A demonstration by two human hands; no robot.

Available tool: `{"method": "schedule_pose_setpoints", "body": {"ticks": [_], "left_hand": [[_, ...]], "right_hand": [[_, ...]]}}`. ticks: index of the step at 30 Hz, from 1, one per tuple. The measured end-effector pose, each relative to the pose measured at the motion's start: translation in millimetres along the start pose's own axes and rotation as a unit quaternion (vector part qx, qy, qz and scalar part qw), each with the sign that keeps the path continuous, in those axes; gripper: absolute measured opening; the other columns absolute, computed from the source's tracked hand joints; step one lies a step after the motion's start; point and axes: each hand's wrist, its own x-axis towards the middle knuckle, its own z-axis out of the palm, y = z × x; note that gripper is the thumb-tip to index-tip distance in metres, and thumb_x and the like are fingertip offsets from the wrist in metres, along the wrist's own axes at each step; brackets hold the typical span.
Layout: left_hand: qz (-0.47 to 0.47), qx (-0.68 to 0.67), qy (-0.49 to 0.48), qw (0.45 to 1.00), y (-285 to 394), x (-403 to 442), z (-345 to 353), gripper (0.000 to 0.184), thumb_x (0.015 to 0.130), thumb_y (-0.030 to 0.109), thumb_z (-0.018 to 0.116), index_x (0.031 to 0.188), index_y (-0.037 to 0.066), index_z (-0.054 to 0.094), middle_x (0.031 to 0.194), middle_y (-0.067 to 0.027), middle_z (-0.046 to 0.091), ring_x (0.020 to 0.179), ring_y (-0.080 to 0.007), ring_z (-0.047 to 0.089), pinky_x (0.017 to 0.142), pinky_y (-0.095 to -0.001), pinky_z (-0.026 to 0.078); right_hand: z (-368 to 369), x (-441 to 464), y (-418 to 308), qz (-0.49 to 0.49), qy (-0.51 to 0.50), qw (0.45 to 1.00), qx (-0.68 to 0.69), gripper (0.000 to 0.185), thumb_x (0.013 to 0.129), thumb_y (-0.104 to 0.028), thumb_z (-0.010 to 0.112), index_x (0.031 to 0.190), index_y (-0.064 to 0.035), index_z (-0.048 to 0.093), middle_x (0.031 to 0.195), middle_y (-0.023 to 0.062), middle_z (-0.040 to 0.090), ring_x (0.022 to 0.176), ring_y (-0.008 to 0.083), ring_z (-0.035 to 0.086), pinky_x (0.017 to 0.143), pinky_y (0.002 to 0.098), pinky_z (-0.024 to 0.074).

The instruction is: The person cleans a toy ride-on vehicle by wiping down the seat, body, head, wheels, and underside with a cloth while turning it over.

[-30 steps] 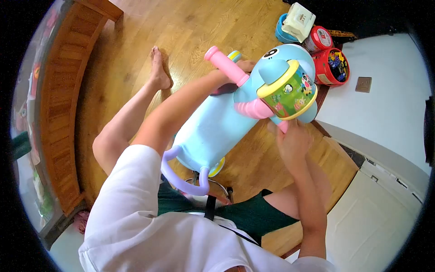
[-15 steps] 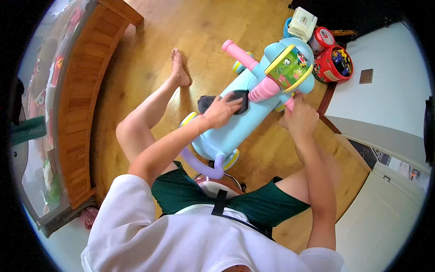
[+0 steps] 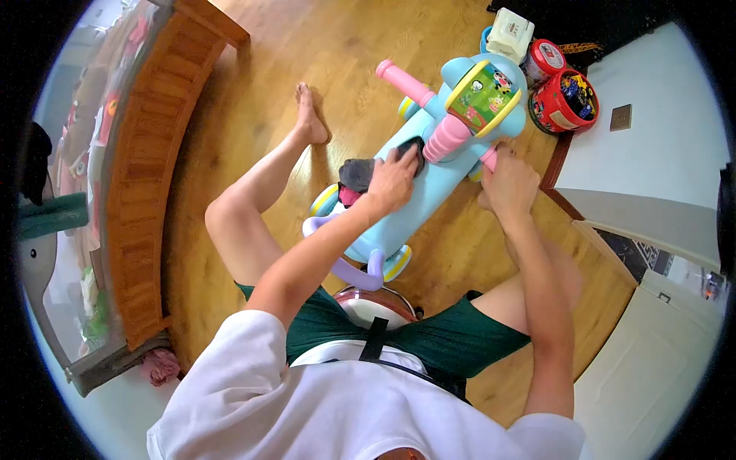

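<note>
A light-blue ride-on toy (image 3: 437,201) stands on the floor in front of me, with pink handles, a pink ribbed neck and a purple backrest loop. My left hand (image 3: 392,182) lies over a dark grey cloth (image 3: 357,175), its fingers pressing part of it against the toy's body beside the neck. The rest of the cloth hangs over the toy's left side, where a pinkish patch shows. My right hand (image 3: 512,184) is wrapped round the toy's right pink handle (image 3: 489,159). A picture panel (image 3: 483,98) with a yellow rim faces up on the toy's head.
Red tubs (image 3: 553,113), one full of small toy pieces, stand by the wall with a white package (image 3: 510,32). A wooden bed frame (image 3: 146,169) runs along the left. At the right is a white door (image 3: 652,345). I sit on a low round stool (image 3: 364,310).
My left hand has slid a little up the toy's body with the cloth, towards the neck. A pinkish patch now shows below the cloth. My right hand keeps its grip; the view has shifted slightly.
</note>
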Motion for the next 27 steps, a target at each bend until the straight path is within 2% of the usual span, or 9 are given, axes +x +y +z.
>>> {"method": "schedule_pose_setpoints", "body": {"ticks": [1,5,8,12,16,21,24,26,27], "left_hand": [[0.024,0.010,0.012,1.000,6.9,-8.7,-3.9,0.058,0.076,0.017,0.061,0.132,0.005,0.050,0.147,-0.0079,0.038,0.117,-0.0331,0.043,0.086,-0.0473,0.046],[0.068,0.043,-0.056,0.995,19.1,-35.7,-1.9,0.063,0.076,0.021,0.065,0.134,0.003,0.050,0.151,-0.0060,0.033,0.121,-0.0289,0.042,0.088,-0.0442,0.042],[0.055,0.018,-0.021,0.998,17.7,-34.7,-2.2,0.065,0.075,0.022,0.066,0.135,0.003,0.049,0.152,-0.0063,0.032,0.122,-0.0274,0.042,0.088,-0.0442,0.042],[-0.037,-0.019,0.006,0.999,18.5,-7.9,-0.9,0.071,0.074,0.021,0.067,0.137,0.001,0.043,0.151,-0.0098,0.031,0.120,-0.0310,0.043,0.085,-0.0500,0.045],[-0.057,-0.035,0.001,0.998,20.5,4.6,-9.1,0.069,0.074,0.020,0.068,0.135,0.000,0.044,0.149,-0.0113,0.032,0.120,-0.0328,0.043,0.083,-0.0525,0.047],[-0.033,-0.020,-0.010,0.999,21.9,-10.2,-4.2,0.069,0.074,0.021,0.070,0.135,0.001,0.046,0.147,-0.0087,0.035,0.117,-0.0327,0.045,0.084,-0.0502,0.049],[-0.027,-0.009,-0.011,1.000,21.0,-17.5,-1.7,0.069,0.075,0.023,0.069,0.136,0.003,0.045,0.147,-0.0070,0.035,0.116,-0.0318,0.045,0.083,-0.0491,0.050],[-0.039,-0.023,-0.026,0.999,15.1,-8.6,-2.6,0.069,0.078,0.027,0.069,0.138,0.004,0.044,0.146,-0.0060,0.034,0.115,-0.0303,0.044,0.083,-0.0478,0.050],[-0.047,-0.045,-0.021,0.998,15.0,-3.9,-9.7,0.071,0.075,0.022,0.068,0.138,0.003,0.042,0.145,-0.0091,0.035,0.114,-0.0342,0.047,0.083,-0.0496,0.052]], "right_hand": [[-1.9,-0.7,-1.1,-0.001,0.003,1.000,0.003,0.022,0.077,-0.022,0.072,0.090,-0.0056,0.064,0.080,0.0162,0.069,0.084,0.0350,0.067,0.067,0.0470,0.0550],[-0.2,-0.4,0.3,0.003,-0.003,1.000,-0.005,0.022,0.077,-0.021,0.071,0.091,-0.0054,0.064,0.081,0.0159,0.069,0.086,0.0352,0.067,0.069,0.0475,0.0545],[-1.4,-1.2,0.0,0.006,0.005,1.000,0.005,0.021,0.077,-0.021,0.070,0.090,-0.0054,0.064,0.081,0.0157,0.069,0.085,0.0354,0.067,0.069,0.0473,0.0543],[-3.5,-1.4,-0.3,0.016,-0.009,1.000,0.022,0.019,0.078,-0.020,0.070,0.087,-0.0059,0.062,0.079,0.0152,0.068,0.080,0.0354,0.068,0.067,0.0465,0.0540],[-0.4,1.7,1.6,-0.007,0.018,1.000,0.023,0.019,0.078,-0.021,0.069,0.088,-0.0061,0.062,0.080,0.0158,0.068,0.078,0.0361,0.068,0.066,0.0464,0.0539],[-1.3,0.8,3.4,-0.008,0.007,1.000,0.021,0.021,0.078,-0.022,0.070,0.090,-0.0059,0.063,0.080,0.0166,0.069,0.077,0.0368,0.068,0.066,0.0480,0.0533],[6.2,-0.6,5.6,-0.028,0.041,0.999,-0.007,0.021,0.080,-0.024,0.069,0.091,-0.0071,0.061,0.075,0.0153,0.068,0.068,0.0365,0.067,0.058,0.0483,0.0520],[4.8,-1.0,4.7,-0.011,0.028,0.999,0.020,0.021,0.079,-0.023,0.069,0.090,-0.0061,0.062,0.076,0.0162,0.068,0.071,0.0371,0.067,0.068,0.0489,0.0522],[3.6,-2.3,3.8,-0.001,0.021,0.999,0.034,0.021,0.079,-0.022,0.069,0.090,-0.0056,0.063,0.076,0.0166,0.068,0.072,0.0374,0.067,0.073,0.0492,0.0522]]}}
